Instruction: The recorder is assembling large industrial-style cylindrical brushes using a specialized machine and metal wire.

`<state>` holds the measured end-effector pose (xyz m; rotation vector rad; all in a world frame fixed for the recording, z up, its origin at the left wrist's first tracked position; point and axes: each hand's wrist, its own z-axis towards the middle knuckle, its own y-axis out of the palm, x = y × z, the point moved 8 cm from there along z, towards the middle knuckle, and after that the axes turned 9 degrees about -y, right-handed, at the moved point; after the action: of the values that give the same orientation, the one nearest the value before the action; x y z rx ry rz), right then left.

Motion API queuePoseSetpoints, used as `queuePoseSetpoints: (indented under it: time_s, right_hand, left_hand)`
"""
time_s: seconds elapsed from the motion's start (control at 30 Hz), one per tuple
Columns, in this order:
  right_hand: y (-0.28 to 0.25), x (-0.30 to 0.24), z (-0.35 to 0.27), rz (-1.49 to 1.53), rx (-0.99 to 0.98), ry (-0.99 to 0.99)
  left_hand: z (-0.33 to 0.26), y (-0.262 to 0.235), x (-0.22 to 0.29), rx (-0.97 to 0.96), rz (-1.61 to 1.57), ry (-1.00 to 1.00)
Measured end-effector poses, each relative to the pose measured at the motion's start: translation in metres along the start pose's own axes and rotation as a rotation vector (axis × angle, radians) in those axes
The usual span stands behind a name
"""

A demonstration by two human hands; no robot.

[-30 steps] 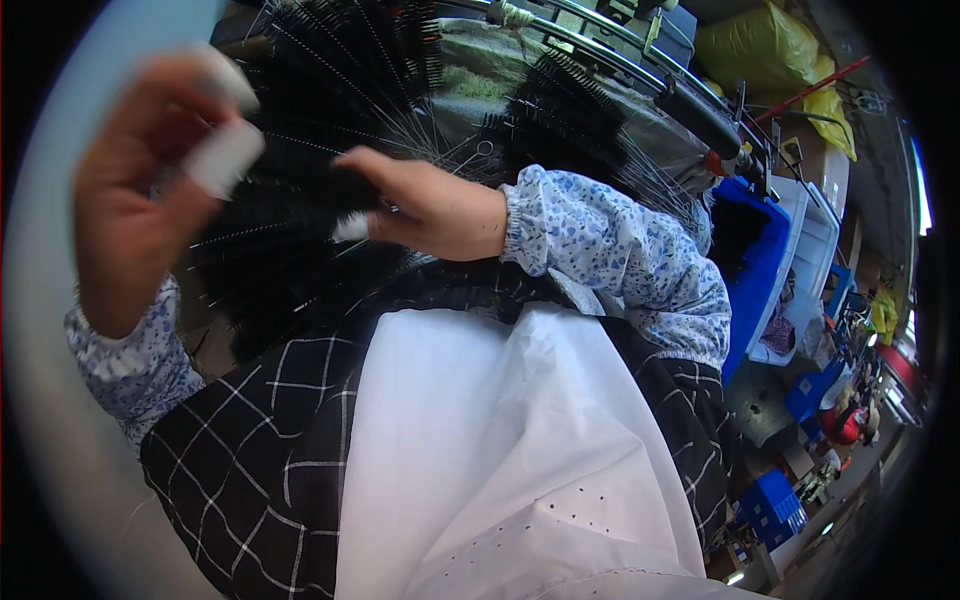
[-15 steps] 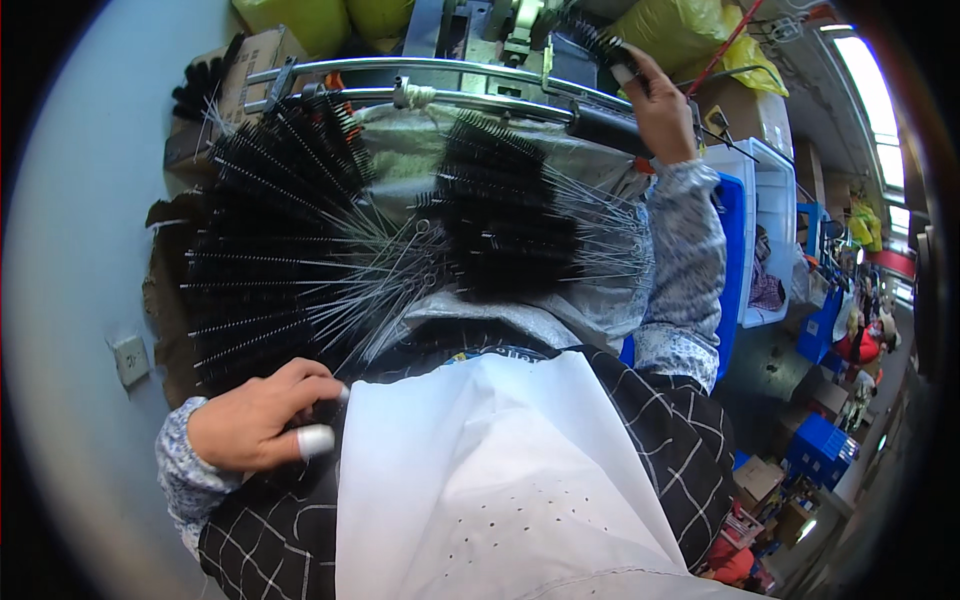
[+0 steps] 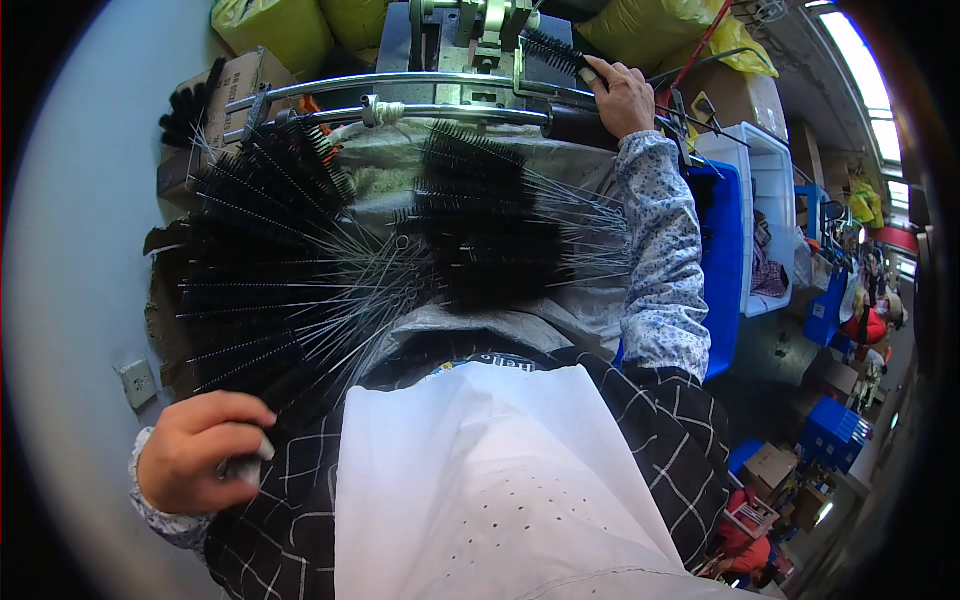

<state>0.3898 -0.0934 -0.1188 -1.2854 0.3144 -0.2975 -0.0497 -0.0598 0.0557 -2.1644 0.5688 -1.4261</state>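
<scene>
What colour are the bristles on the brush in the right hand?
Black, on the brush held by the right hand; seen in the head view.

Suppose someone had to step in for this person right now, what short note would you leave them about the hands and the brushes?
Right hand: raised to the machine at the top, grip closed on one black bottle brush by its wire end.
Left hand: low by the hip, closed around a small pale object I cannot identify.
Two fanned piles of black wire-handled brushes lie on the lap: the left pile and the middle pile.
Done or left: cannot tell which pile is finished; one brush is at the machine now.
</scene>
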Motion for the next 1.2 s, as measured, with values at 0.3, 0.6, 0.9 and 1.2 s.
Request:
queuePoseSetpoints:
  time_s: [0.3,0.6,0.9,1.2]
  right_hand:
    - [0.034,0.036,0.024,-0.263,-0.141,-0.037]
    - [0.002,0.054,-0.012,-0.166,-0.156,0.328]
    - [0.022,0.039,0.001,0.091,0.089,0.251]
    - [0.028,-0.087,0.045,0.088,0.034,0.230]
  left_hand:
    - [-0.091,-0.079,-0.022,0.992,-0.467,0.465]
    - [-0.080,-0.081,-0.032,1.254,-0.386,0.199]
    - [-0.065,-0.086,-0.038,0.821,-0.461,0.410]
    - [-0.066,-0.086,-0.031,0.958,-0.498,0.321]
